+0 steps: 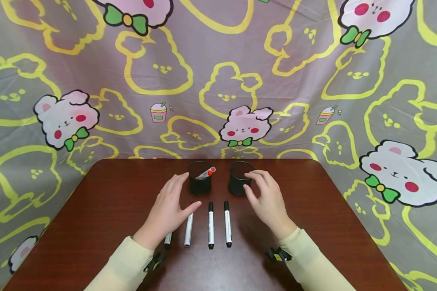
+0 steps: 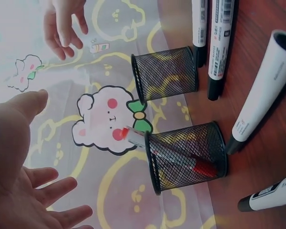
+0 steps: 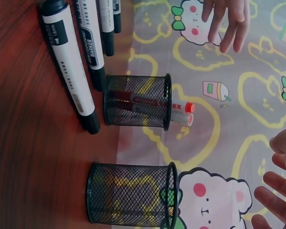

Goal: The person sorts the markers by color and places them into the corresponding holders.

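Observation:
Two black mesh pen holders stand side by side on the table. The left pen holder [image 1: 200, 186] carries two red markers [image 3: 155, 103], their ends leaning out over its rim. My left hand [image 1: 169, 210] hovers beside this holder, fingers extended and thumb spread, holding nothing. Near the right pen holder [image 1: 236, 186], my right hand [image 1: 271, 202] is raised with loosely bent fingers and nothing in its grasp; its fingertips overlap the rim in the head view. Several white markers with black caps lie in a row before the holders, including one marker [image 1: 211, 226] near the middle; my left hand partly hides the leftmost marker [image 1: 168, 239].
The dark brown wooden table [image 1: 105, 210] ends just behind the holders. A grey cloth [image 1: 189, 141] printed with yellow bear outlines and white rabbits hangs behind and along both sides. A black strap [image 1: 278, 254] with a small device sits on each wrist.

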`<act>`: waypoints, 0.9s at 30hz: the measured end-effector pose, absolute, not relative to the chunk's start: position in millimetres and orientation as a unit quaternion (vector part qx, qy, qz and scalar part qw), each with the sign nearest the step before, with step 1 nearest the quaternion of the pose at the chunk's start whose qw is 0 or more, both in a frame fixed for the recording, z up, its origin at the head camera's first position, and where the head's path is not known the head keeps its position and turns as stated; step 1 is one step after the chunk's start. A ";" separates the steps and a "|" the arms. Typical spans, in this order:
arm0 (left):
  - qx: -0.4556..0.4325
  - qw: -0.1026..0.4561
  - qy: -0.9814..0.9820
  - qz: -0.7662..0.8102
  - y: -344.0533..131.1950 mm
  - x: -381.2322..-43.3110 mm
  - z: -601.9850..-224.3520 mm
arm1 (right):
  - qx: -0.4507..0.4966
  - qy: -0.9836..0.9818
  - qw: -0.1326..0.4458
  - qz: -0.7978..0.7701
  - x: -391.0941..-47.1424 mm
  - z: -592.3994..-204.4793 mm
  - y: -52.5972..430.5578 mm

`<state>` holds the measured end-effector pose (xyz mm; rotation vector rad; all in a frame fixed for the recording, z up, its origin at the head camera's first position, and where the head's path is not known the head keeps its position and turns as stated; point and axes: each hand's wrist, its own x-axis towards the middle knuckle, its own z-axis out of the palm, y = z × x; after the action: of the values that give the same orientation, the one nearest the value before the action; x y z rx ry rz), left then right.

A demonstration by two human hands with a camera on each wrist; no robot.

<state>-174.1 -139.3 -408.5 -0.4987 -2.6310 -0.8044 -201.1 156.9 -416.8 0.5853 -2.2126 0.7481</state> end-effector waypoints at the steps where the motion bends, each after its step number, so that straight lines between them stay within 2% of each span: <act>1: -0.178 0.173 -0.927 -0.281 -138.9 -172.5 -408.8 | 0.227 -0.858 0.360 0.288 -200.4 -417.3 157.6; 16: -0.180 0.179 -0.927 -0.276 -138.1 -161.1 -414.5 | 0.228 -0.856 0.373 0.274 -197.2 -428.0 168.4; 27: -0.186 0.178 -0.925 -0.281 -137.8 -157.9 -419.0 | 0.214 -0.867 0.355 0.277 -202.4 -436.3 177.9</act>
<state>-157.9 -137.8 -419.0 -0.5249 -2.6149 -0.7948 -202.4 177.9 -436.3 0.5537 -2.2408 0.7154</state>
